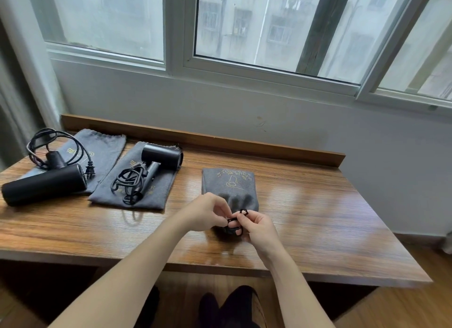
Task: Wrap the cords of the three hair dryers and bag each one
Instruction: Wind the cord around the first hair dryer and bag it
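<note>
The filled grey bag point(230, 188) — bulging, gold print on top — lies at the table's point(318, 217) centre. Both hands pinch its black drawstring point(241, 215) at the bag's 6 o'clock end: left hand point(208, 211), right hand point(256, 226).

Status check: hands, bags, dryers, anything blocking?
Left hand and right hand both pinching black drawstring at neck of filled bag. Two dryers unbagged, cords loose, lying on flat bags. Nothing blocking.
</note>
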Demonstrator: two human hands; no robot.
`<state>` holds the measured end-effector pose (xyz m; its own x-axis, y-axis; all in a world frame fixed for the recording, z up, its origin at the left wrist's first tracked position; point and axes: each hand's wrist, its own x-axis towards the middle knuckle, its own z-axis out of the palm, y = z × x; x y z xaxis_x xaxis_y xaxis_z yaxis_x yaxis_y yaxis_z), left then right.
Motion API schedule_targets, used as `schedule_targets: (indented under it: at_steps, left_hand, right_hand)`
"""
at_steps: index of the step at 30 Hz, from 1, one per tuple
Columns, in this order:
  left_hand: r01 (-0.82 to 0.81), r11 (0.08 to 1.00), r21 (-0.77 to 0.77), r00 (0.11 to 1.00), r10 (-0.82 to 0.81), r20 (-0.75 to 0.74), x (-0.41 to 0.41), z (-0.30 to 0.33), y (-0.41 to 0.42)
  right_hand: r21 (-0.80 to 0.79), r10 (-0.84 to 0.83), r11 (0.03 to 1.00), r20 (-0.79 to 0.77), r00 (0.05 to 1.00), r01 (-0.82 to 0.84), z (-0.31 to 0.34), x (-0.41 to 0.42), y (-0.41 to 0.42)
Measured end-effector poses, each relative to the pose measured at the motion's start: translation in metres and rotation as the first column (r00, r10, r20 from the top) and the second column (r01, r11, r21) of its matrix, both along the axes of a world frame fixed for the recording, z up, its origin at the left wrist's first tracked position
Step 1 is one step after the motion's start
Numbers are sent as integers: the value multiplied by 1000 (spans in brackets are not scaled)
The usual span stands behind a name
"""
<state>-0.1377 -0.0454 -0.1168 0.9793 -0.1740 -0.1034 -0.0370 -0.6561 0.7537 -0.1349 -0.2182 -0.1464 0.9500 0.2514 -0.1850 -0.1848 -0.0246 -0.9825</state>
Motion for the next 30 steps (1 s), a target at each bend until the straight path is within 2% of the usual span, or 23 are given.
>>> schedule_targets:
  at_steps: [8, 14, 19, 23, 30]
  left_hand:
    - [-69, 991, -116, 996, 63, -62, -3, -2, 2]
    - [-38, 995, 96, 998, 33, 44, -5, -4, -10]
    - [-104, 990, 98, 990, 94, 101, -2, -5, -13]
    - [-113, 989, 97, 991, 106, 80, -4, -6, -16]
    - [-136, 990, -41, 989, 133, -67, -5, -4, -18]
  right_hand:
    - [-16, -61, 998, -25, 998, 61, 0, 0, 6]
    - [19, -29, 999, -88, 996, 31, 3, 0, 5]
    - [79, -1, 997, -165, 986, 15, 7, 3, 1]
    - [121, 8, 993, -187, 982, 15, 4, 3, 0]
    - [172, -4, 984, -198, 980, 38, 1, 0, 0]
